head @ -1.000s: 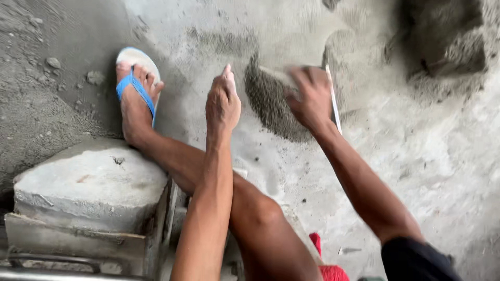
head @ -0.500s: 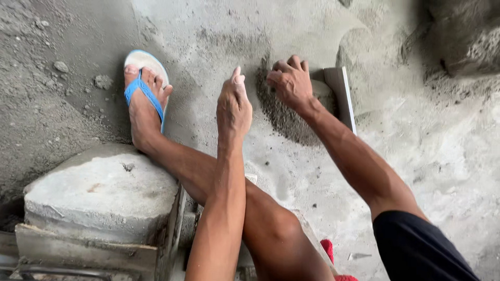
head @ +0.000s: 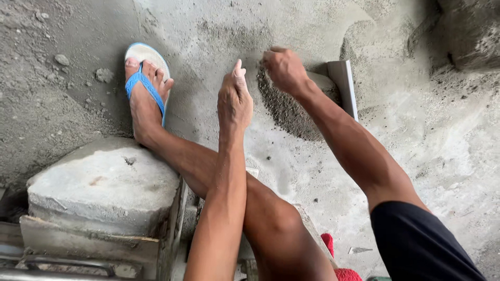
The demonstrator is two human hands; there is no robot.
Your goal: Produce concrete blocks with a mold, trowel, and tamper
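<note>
My right hand (head: pixel 284 67) is closed in a fist at the near end of a pale flat trowel (head: pixel 344 86), whose handle is hidden under the fingers. The trowel rests on edge against a mound of dark grey mortar mix (head: pixel 289 112) on the concrete floor. My left hand (head: pixel 234 99) hangs loose over my raised knee, fingers straight and together, holding nothing, just left of the mound. My left foot in a blue-and-white flip-flop (head: pixel 148 78) is planted on the floor farther left.
A rough concrete block (head: pixel 104 182) sits in a metal mould frame (head: pixel 94 244) at the lower left. Loose sand and pebbles (head: pixel 62 60) cover the left floor. A dark heap (head: pixel 469 31) lies at the top right. A red object (head: pixel 336 260) shows below my knee.
My right hand has pulled the trowel leftward across the mound, scraping the mix. My left hand stays over the knee; the view has shifted slightly.
</note>
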